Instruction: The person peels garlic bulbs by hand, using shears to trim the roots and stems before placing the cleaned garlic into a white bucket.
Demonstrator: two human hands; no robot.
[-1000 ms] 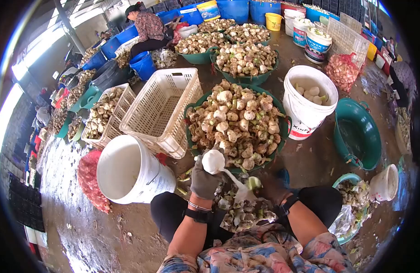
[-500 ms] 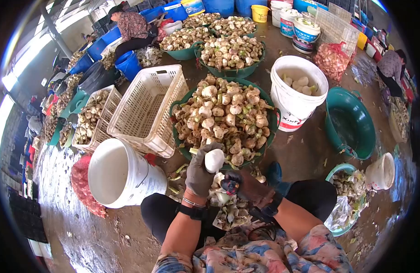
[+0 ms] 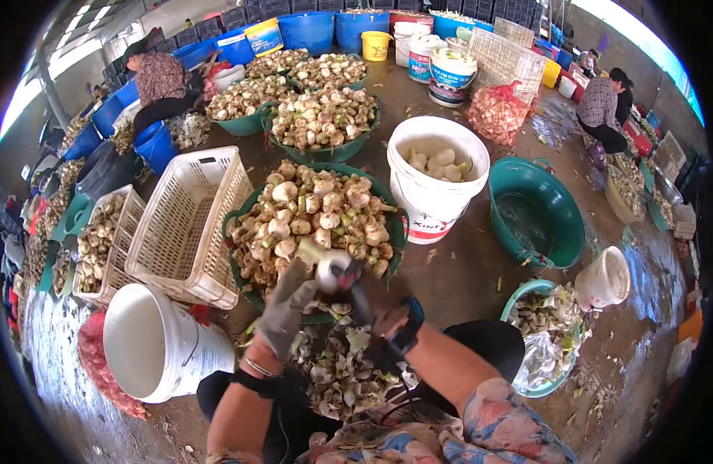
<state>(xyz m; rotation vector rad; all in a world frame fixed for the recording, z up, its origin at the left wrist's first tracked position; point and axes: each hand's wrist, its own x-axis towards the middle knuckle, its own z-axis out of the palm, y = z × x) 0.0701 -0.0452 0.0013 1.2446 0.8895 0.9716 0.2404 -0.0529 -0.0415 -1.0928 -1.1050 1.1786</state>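
Note:
A whitish garlic bulb (image 3: pixel 331 272) with a pale stem (image 3: pixel 310 250) is between my hands, above the near edge of a green tub (image 3: pixel 399 246) heaped with untrimmed garlic. My left hand (image 3: pixel 285 313), in a grey glove, closes on the bulb's left side. Darker-gloved and smeared by motion, my right hand (image 3: pixel 365 305) is closed at the bulb's right. A small black-and-red thing (image 3: pixel 347 275) shows at its fingertips, too blurred to name. Below both hands lies a pile of garlic skins and trimmings (image 3: pixel 337 371).
A white bucket (image 3: pixel 433 197) of cleaned bulbs stands beyond the tub. Left are a white crate (image 3: pixel 159 255) and another white bucket (image 3: pixel 132 340). To the right sit a green basin (image 3: pixel 536 209) and a tub of scraps (image 3: pixel 542 332). Other people (image 3: pixel 159 81) sit farther off.
The camera view has swung right, so the scene sits farther left. The bulb and both hands have lifted toward the tub's heap, and the bulb's stem now shows clearly.

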